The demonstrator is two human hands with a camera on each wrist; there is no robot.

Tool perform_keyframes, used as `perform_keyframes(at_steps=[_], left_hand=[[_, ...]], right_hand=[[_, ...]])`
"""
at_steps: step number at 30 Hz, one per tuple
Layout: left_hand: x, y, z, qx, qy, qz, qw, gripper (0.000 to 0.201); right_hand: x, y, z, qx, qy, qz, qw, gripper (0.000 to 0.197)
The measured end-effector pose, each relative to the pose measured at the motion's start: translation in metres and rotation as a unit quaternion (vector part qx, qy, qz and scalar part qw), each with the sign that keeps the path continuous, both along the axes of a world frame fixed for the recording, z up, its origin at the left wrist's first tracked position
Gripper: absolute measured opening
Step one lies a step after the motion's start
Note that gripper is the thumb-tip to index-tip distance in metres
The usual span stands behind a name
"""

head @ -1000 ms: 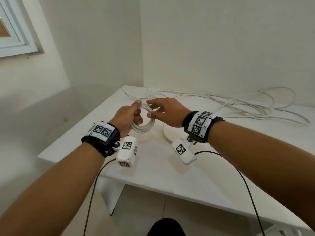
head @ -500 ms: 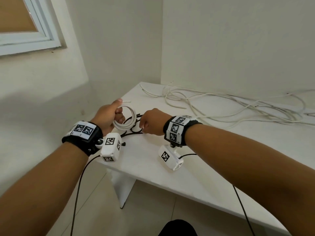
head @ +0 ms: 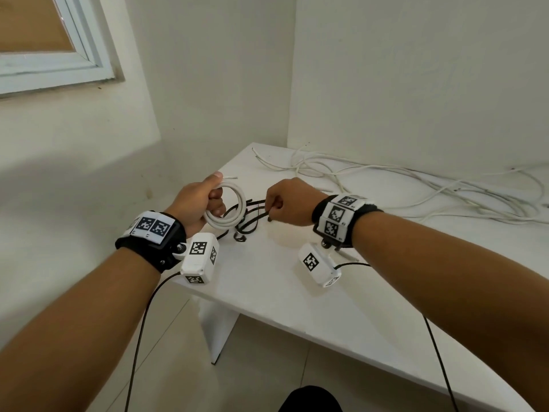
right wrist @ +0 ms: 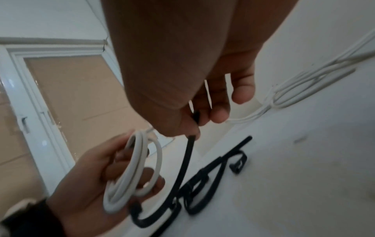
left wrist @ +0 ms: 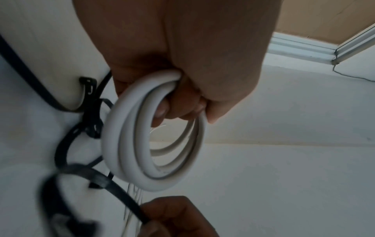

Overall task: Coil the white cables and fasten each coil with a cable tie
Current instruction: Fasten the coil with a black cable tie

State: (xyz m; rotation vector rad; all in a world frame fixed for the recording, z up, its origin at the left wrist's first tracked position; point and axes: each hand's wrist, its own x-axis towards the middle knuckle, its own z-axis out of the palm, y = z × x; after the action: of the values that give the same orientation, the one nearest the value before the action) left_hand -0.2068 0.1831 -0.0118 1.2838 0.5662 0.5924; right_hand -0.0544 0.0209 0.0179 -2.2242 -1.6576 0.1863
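Note:
My left hand (head: 205,200) grips a small coil of white cable (head: 230,217) above the table's left corner; the coil (left wrist: 129,144) shows several turns, with my fingers through its top. The same coil (right wrist: 129,176) appears in the right wrist view. My right hand (head: 282,203) pinches one end of a black cable tie (right wrist: 185,162) between thumb and fingers, lifting it from a small heap of black cable ties (head: 246,218) on the table. The remaining ties (right wrist: 209,181) lie curled on the tabletop.
A tangle of loose white cables (head: 386,179) runs along the back of the white table (head: 267,292) by the wall. The table's left corner and front edge are near my wrists. A window frame (head: 59,69) sits on the left wall.
My view and both hands shifted left to the table corner. My right hand left the coil, reached the black ties and pinched one. My left hand kept the coil.

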Motion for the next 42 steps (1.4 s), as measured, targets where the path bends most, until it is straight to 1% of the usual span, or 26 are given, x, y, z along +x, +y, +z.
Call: perform_keyframes(at_steps=[3, 5, 7, 10, 12, 15, 17, 20, 22, 24, 26, 28, 31, 33, 36, 38, 42], left_hand=[[0.009, -0.011, 0.001, 0.002, -0.009, -0.018, 1.000, 0.040], [0.017, -0.020, 0.002, 0.002, -0.004, -0.043, 0.999, 0.043], [0.027, -0.032, 0.002, 0.004, -0.004, -0.070, 0.998, 0.046], [0.044, -0.055, 0.005, 0.007, 0.005, -0.107, 0.994, 0.049], [0.055, -0.073, 0.009, 0.000, 0.010, -0.131, 0.991, 0.048], [0.073, -0.100, 0.013, 0.006, 0.015, -0.167, 0.986, 0.048], [0.083, -0.118, 0.015, 0.010, 0.019, -0.192, 0.981, 0.050], [0.098, -0.146, 0.020, 0.006, 0.013, -0.227, 0.974, 0.047], [0.107, -0.163, 0.023, 0.013, 0.018, -0.246, 0.969, 0.046], [0.116, -0.178, 0.024, 0.036, 0.030, -0.268, 0.962, 0.046], [0.124, -0.191, 0.025, 0.060, 0.042, -0.287, 0.955, 0.046], [0.131, -0.203, 0.026, 0.081, 0.052, -0.308, 0.947, 0.045], [0.139, -0.220, 0.028, 0.104, 0.062, -0.335, 0.935, 0.046], [0.143, -0.231, 0.028, 0.111, 0.071, -0.344, 0.930, 0.051], [0.148, -0.246, 0.029, 0.119, 0.076, -0.357, 0.923, 0.057], [0.150, -0.253, 0.029, 0.119, 0.076, -0.367, 0.919, 0.054], [0.153, -0.262, 0.030, 0.115, 0.069, -0.378, 0.916, 0.049]], right_hand=[[0.017, -0.015, 0.015, 0.029, -0.002, -0.028, 0.999, 0.006], [0.029, -0.027, 0.022, 0.050, 0.019, -0.054, 0.997, 0.006], [0.041, -0.041, 0.028, 0.072, 0.060, -0.084, 0.992, 0.007], [0.056, -0.067, 0.037, 0.119, 0.148, -0.128, 0.973, 0.006], [0.065, -0.085, 0.041, 0.153, 0.168, -0.144, 0.963, 0.004], [0.079, -0.109, 0.045, 0.174, 0.156, -0.156, 0.960, 0.008], [0.086, -0.125, 0.044, 0.171, 0.164, -0.148, 0.960, 0.012], [0.094, -0.147, 0.043, 0.169, 0.175, -0.142, 0.960, 0.015], [0.099, -0.161, 0.042, 0.186, 0.177, -0.146, 0.955, 0.013], [0.105, -0.176, 0.041, 0.207, 0.175, -0.163, 0.949, 0.008], [0.112, -0.190, 0.040, 0.214, 0.176, -0.170, 0.946, 0.009], [0.117, -0.203, 0.038, 0.200, 0.154, -0.168, 0.953, 0.009], [0.120, -0.219, 0.038, 0.189, 0.117, -0.171, 0.960, 0.018], [0.121, -0.227, 0.037, 0.207, 0.099, -0.179, 0.957, 0.016], [0.124, -0.236, 0.035, 0.249, 0.077, -0.203, 0.944, 0.010], [0.125, -0.241, 0.030, 0.257, 0.065, -0.211, 0.941, 0.008], [0.124, -0.249, 0.019, 0.225, 0.062, -0.208, 0.950, 0.010]])
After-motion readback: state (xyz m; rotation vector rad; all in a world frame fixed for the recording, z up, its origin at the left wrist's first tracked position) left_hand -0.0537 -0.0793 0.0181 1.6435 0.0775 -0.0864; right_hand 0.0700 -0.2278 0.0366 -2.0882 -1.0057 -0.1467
